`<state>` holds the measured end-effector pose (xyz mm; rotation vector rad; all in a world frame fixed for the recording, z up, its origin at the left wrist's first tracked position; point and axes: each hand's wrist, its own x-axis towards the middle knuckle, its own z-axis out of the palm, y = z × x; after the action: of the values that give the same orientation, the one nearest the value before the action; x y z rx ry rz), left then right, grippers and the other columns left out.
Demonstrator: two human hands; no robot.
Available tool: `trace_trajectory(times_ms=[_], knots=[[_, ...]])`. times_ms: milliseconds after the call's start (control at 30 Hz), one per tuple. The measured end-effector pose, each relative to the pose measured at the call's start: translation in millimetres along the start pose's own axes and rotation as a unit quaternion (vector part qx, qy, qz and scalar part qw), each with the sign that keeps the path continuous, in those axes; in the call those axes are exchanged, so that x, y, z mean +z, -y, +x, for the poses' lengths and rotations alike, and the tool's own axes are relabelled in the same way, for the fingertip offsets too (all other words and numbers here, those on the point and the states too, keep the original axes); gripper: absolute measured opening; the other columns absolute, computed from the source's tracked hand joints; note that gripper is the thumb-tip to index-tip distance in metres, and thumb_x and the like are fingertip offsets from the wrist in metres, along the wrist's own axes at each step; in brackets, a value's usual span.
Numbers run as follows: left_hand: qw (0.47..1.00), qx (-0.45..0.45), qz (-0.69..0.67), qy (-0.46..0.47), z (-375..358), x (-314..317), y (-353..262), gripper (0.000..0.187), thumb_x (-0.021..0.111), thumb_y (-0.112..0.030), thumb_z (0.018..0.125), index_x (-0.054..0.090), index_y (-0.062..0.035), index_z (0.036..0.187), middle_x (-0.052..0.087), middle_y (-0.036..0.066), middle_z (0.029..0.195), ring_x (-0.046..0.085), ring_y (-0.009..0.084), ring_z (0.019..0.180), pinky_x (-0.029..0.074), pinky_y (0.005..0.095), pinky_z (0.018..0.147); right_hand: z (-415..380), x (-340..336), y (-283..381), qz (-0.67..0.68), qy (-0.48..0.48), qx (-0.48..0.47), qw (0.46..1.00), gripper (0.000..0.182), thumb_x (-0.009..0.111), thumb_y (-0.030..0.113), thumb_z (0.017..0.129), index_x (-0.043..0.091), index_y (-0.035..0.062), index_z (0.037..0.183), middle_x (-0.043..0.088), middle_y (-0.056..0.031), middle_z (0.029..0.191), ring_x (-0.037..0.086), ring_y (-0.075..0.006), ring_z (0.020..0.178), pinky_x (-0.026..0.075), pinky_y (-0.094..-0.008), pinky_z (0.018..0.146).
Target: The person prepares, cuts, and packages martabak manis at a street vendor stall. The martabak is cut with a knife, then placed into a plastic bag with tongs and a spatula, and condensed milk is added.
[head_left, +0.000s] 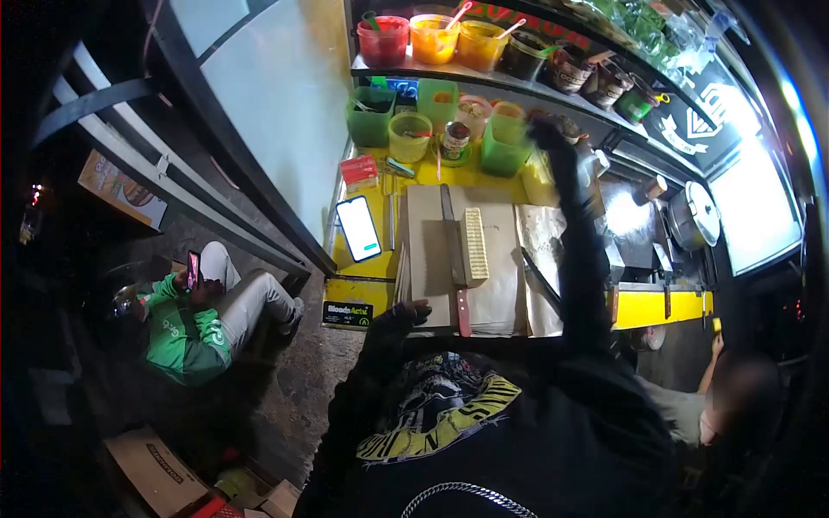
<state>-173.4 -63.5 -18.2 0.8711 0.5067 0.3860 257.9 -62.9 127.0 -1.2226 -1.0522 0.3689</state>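
My left hand (408, 314), in a dark sleeve, rests by the front edge of the work surface, left of a knife's red handle (464, 312); its visible fingers look loosely stretched and hold nothing. The knife lies on brown paper (501, 302). Beside its blade sits a long pale-yellow block with a ridged, gridded top (474, 244). My right hand (548, 134) reaches far forward over the counter, near a green container (504, 145). It is dark and its fingers cannot be made out. Another dark blade (540, 274) lies on the paper to the right.
A lit phone (358, 229) lies left of the paper. Tubs of red (383, 41) and orange (433, 40) filling stand on the shelf above. A lidded pot (693, 214) stands right. One person (190, 324) sits at left with a phone; another (691, 410) is at right.
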Motion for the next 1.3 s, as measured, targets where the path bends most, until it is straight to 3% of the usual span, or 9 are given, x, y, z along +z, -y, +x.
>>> trace_trajectory(times_ms=[133, 200, 300, 500, 600, 700, 900, 1133, 1300], knots=[[0.999, -0.018, 0.031, -0.033, 53.9, 7.1, 10.1, 0.036, 0.049, -0.025, 0.1, 0.057, 0.0005, 0.124, 0.065, 0.011, 0.113, 0.061, 0.0178, 0.104, 0.049, 0.0312, 0.09, -168.9, 82.3, -142.5, -0.416, 0.033, 0.092, 0.904, 0.098, 0.077, 0.052, 0.069, 0.037, -0.0109, 0.133, 0.063, -0.0287, 0.098, 0.061, -0.0425, 0.099, 0.049, -0.0432, 0.088], [0.986, 0.098, 0.137, 0.01, 104.5, -30.2, 81.1, 0.041, 0.05, -0.03, 0.099, 0.054, -0.0004, 0.127, 0.064, 0.01, 0.116, 0.061, 0.0166, 0.104, 0.05, 0.031, 0.088, -183.3, 86.9, -151.2, -0.483, 0.067, 0.177, 0.855, 0.087, 0.075, 0.048, 0.07, 0.043, -0.0112, 0.126, 0.064, -0.0266, 0.096, 0.062, -0.0417, 0.096, 0.05, -0.0449, 0.087], [0.967, -0.09, 0.236, -0.038, 109.2, 7.6, 36.0, 0.061, 0.043, -0.052, 0.097, 0.049, -0.0026, 0.132, 0.062, 0.013, 0.117, 0.062, 0.0212, 0.105, 0.05, 0.0353, 0.09, -166.0, 53.4, -150.9, -0.416, 0.181, 0.208, 0.867, 0.055, 0.068, 0.029, 0.07, 0.053, 0.0002, 0.115, 0.066, -0.0199, 0.095, 0.063, -0.0389, 0.094, 0.05, -0.0452, 0.085], [0.94, -0.197, -0.227, 0.164, 139.9, 37.6, -9.9, 0.075, 0.03, -0.066, 0.094, 0.037, -0.0088, 0.142, 0.054, 0.02, 0.128, 0.054, 0.0279, 0.119, 0.046, 0.0419, 0.096, -133.5, 55.7, 42.4, -0.543, 0.238, -0.141, 0.793, 0.066, 0.062, 0.004, 0.068, 0.049, 0.0149, 0.132, 0.047, -0.0223, 0.135, 0.044, -0.0459, 0.122, 0.043, -0.0459, 0.097], [0.944, -0.147, -0.239, 0.172, 156.1, 61.1, 1.3, 0.07, 0.043, -0.056, 0.095, 0.03, -0.0094, 0.146, 0.051, 0.019, 0.13, 0.053, 0.0265, 0.118, 0.046, 0.038, 0.095, -168.9, 66.7, 18.3, -0.428, 0.041, -0.012, 0.903, 0.085, 0.068, 0.004, 0.067, 0.032, 0.0054, 0.144, 0.03, -0.0318, 0.143, 0.035, -0.0463, 0.129, 0.034, -0.0477, 0.106], [0.995, 0.082, 0.028, 0.04, 170.8, 69.9, 51.5, 0.071, 0.072, -0.02, 0.086, 0.031, -0.0076, 0.143, 0.056, 0.008, 0.119, 0.053, 0.0166, 0.11, 0.045, 0.032, 0.095, -238.1, 55.4, -90.4, -0.171, 0.005, 0.194, 0.966, 0.045, 0.064, 0.006, 0.083, 0.053, -0.0004, 0.126, 0.063, -0.0209, 0.108, 0.063, -0.0282, 0.093, 0.052, -0.0356, 0.083], [0.968, 0.099, 0.208, -0.099, 164.4, 92.7, 61.4, 0.07, 0.075, -0.033, 0.082, 0.039, -0.0066, 0.136, 0.058, 0.009, 0.119, 0.057, 0.0168, 0.106, 0.047, 0.0307, 0.091, -255.5, 72.0, -53.4, 0.109, -0.106, 0.344, 0.927, 0.064, 0.063, 0.027, 0.092, 0.033, 0.0057, 0.144, 0.055, -0.0121, 0.126, 0.059, -0.0188, 0.102, 0.051, -0.0273, 0.079], [0.973, -0.076, -0.211, -0.051, 179.7, 71.9, 55.8, 0.052, 0.06, -0.039, 0.091, 0.053, -0.0006, 0.125, 0.058, 0.005, 0.118, 0.056, 0.0154, 0.105, 0.046, 0.0307, 0.093, -255.1, 30.1, -132.2, 0.028, -0.062, 0.421, 0.904, 0.061, 0.07, 0.004, 0.081, 0.042, 0.0036, 0.136, 0.06, -0.007, 0.092, 0.057, -0.0144, 0.079, 0.047, -0.0277, 0.067], [0.989, -0.024, -0.034, -0.142, 198.2, 67.6, 56.9, 0.053, 0.056, -0.033, 0.094, 0.049, 0.0014, 0.133, 0.051, 0.009, 0.134, 0.044, 0.0178, 0.125, 0.03, 0.0325, 0.11, -243.5, 20.8, -145.8, -0.216, 0.004, 0.336, 0.917, 0.064, 0.07, 0.019, 0.082, 0.044, 0.0038, 0.138, 0.063, -0.0232, 0.112, 0.064, -0.0255, 0.098, 0.051, -0.0341, 0.083]])
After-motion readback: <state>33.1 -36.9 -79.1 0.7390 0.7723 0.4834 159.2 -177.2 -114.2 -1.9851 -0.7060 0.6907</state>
